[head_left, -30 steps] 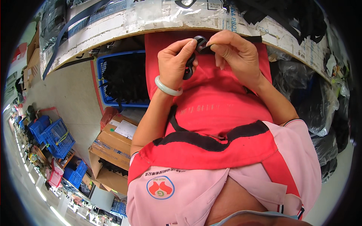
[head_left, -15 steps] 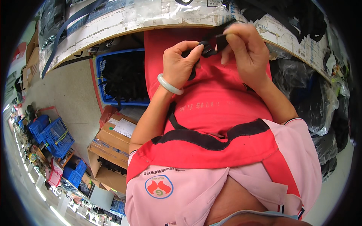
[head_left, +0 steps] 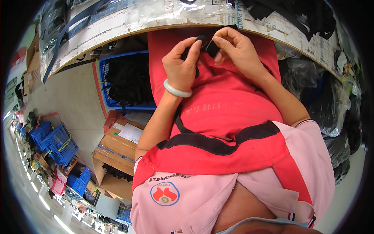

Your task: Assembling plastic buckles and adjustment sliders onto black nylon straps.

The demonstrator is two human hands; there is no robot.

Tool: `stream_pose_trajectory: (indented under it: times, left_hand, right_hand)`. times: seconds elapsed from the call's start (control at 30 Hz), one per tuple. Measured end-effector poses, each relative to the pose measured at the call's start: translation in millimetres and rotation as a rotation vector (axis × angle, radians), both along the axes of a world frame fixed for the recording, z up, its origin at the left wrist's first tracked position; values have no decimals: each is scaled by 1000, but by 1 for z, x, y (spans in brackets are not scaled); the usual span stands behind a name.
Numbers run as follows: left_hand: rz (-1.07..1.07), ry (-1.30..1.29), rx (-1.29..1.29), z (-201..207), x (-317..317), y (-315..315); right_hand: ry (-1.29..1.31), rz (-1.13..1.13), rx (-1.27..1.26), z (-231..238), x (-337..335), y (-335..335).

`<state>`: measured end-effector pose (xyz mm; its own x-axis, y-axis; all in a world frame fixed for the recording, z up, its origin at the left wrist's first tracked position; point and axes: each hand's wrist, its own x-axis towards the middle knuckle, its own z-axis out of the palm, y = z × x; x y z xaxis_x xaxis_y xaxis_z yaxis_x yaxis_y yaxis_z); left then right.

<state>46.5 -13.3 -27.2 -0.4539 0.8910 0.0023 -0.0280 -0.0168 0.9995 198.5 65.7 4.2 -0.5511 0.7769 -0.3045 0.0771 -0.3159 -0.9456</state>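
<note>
Since the earlier frame, the right hand [head_left: 240, 52] has been brought in closer to the left hand [head_left: 180, 66]. A black strap [head_left: 212, 49] is pinched by the right thumb and forefinger, a black plastic piece [head_left: 201, 38] by the left. Both are held just beside the worktop's [head_left: 130, 34] near edge, over the red apron [head_left: 233, 102].

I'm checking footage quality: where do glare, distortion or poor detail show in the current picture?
Head view: the table edge bows; white shine streaks the clear plastic; same head view, black pieces at the left hand and right hand show little detail.
</note>
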Motion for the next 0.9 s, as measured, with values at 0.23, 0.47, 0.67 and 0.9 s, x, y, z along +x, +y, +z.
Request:
stream_pose_trajectory:
  times: [0.23, 0.47, 0.67, 0.9]
  left_hand:
    - [-8, -136, -53, 0, -7, -3]
    - [-25, -55, -8, -3, 2, -8]
    - [-10, 131, 65, -12, 0, -6]
    - [-76, -26, 27, -11, -4, -7]
  right_hand:
    - [-74, 150, 34, 11, 4, 0]
    - [-119, 123, -191, 3, 6, 2]
    - [-5, 36, -264, -6, 3, -2]
    - [29, 22, -328, 1, -2, 4]
